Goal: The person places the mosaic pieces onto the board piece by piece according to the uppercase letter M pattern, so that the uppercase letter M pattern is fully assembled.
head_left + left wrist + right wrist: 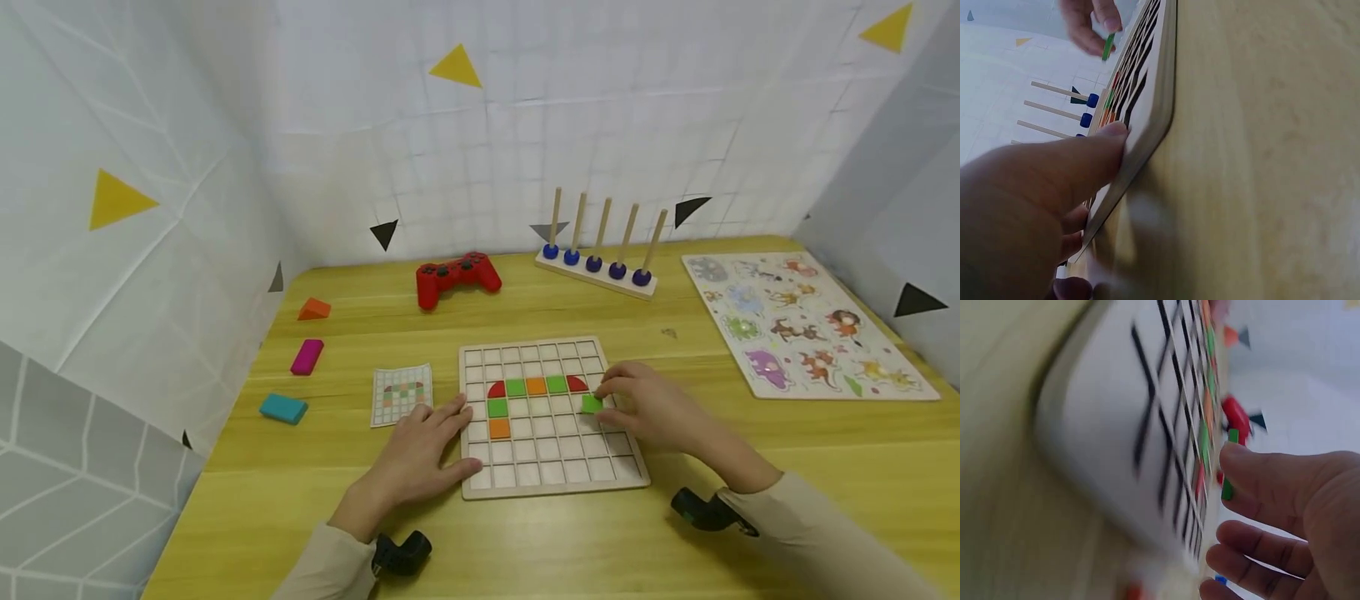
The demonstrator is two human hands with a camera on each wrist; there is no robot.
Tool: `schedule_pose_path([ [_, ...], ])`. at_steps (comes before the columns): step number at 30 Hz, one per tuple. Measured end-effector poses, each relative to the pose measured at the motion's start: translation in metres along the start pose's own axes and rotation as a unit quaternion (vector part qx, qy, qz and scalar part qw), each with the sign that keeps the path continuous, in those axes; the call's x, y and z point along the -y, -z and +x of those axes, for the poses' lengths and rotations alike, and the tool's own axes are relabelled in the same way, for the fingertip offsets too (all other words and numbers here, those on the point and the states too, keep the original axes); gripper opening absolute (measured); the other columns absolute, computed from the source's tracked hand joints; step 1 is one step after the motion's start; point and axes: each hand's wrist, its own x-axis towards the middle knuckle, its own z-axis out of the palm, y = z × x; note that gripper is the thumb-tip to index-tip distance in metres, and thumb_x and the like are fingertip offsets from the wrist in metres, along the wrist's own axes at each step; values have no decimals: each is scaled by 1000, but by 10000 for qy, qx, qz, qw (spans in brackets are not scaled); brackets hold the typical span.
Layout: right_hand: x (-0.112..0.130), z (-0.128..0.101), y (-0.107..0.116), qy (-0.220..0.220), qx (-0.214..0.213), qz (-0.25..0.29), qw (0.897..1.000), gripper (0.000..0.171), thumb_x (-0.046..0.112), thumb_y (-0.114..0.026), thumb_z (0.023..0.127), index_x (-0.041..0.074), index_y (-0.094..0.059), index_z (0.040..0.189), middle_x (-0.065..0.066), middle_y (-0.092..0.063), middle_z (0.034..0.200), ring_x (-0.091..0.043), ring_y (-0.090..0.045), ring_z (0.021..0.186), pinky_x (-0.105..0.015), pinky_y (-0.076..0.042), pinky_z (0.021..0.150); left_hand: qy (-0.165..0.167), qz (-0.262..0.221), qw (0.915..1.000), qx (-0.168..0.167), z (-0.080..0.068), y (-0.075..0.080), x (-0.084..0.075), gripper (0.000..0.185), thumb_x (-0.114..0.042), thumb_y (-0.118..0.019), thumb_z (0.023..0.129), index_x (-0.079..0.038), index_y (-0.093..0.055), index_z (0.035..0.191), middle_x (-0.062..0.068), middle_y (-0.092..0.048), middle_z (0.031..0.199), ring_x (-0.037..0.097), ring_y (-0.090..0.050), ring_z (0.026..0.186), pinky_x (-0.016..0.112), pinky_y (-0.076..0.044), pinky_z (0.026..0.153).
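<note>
A square wooden grid board [555,492] lies on the table, with red, green and orange tiles set in a row and down its left side. My right hand [660,408] pinches a green square tile [591,404] between thumb and finger, over the board's right part. In the right wrist view that green tile [1230,465] is edge-on, held apart from the board. My left hand [423,454] rests on the board's left edge, thumb and fingertips touching its rim. A small pattern card [382,408] lies beside the left hand, showing a similar coloured arrangement.
Blue, magenta and orange blocks [283,408] lie at the left. A red game controller [457,279] and a peg stand [600,277] with blue beads are at the back. An animal puzzle board [810,325] lies on the right. White cloth walls [360,83] surround the table.
</note>
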Motion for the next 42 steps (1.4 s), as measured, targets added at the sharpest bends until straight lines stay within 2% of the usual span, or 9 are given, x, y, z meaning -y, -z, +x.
schedule_pose_path([
  [5,22,25,-17,537,-222,-109,9982,21,22,-81,81,11,-74,98,-5,-65,103,-22,-61,95,-39,-53,80,2,47,10000,-18,-1,2,2,74,-60,-57,91,-19,-42,151,-2,-33,162,33,-44,126,54,-39,99],
  [10,34,41,-28,837,-466,-387,9946,22,22,-83,78,9,-76,95,-8,-65,102,-25,-59,95,-41,-52,82,-34,55,10000,-63,0,2,2,74,-60,-57,91,-19,-43,150,-2,-34,161,32,-46,124,52,-40,97],
  [25,38,47,-36,451,-389,-249,9979,19,22,-82,79,10,-77,94,-10,-66,103,-26,-59,95,-43,-51,81,-6,5,10000,-27,-1,-1,1,74,-61,-56,91,-20,-42,151,-3,-33,161,28,-46,119,46,-40,92],
  [36,34,50,-40,460,-612,-122,9970,15,19,-83,78,12,-77,89,-12,-67,105,-31,-59,99,-49,-49,84,-14,40,10000,-56,0,3,2,74,-61,-56,91,-19,-42,151,-3,-33,162,30,-45,122,49,-40,95],
  [42,33,45,-33,612,-764,-193,9950,11,15,-82,79,11,-78,88,-14,-68,106,-33,-61,99,-49,-50,83,8,36,10000,9,-1,3,0,74,-61,-56,91,-20,-42,151,-3,-33,162,30,-47,120,48,-41,91],
])
